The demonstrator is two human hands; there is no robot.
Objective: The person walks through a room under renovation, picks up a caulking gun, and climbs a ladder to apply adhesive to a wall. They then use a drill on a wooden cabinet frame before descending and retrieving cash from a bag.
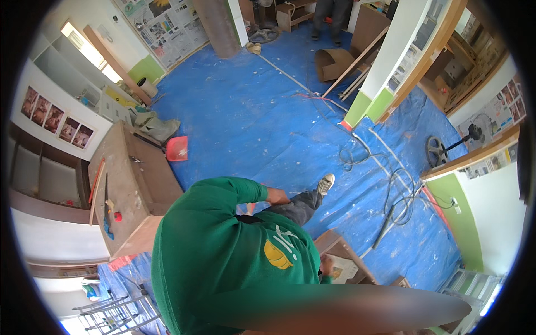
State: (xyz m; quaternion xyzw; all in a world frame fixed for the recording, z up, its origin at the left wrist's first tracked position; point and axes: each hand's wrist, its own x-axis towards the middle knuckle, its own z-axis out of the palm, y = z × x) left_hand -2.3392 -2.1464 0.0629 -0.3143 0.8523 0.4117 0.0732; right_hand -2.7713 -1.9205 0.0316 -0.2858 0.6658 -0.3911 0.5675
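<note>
My left hand (279,196) rests against my grey-trousered leg (296,210), just beyond the cuff of my green sleeve. Its fingers are not distinct enough to read. Lower down, my right hand (326,265) shows only partly past the front of my sweatshirt (245,257). It is beside a brown wooden box (357,262) with a piece of printed paper (343,269) in it. Whether it touches or holds anything is hidden. A canvas shoe (326,183) of mine stands on the blue sheet (240,123). A blurred patch covers the bottom of the view.
To the left, a wooden cabinet (131,178) carries several tools, near a red dustpan (177,149). Looped cable (402,195) lies across the floor at right. A partition wall (391,72) stands beyond, and a person (329,19) is at the far end. An aluminium ladder (474,290) is at lower right.
</note>
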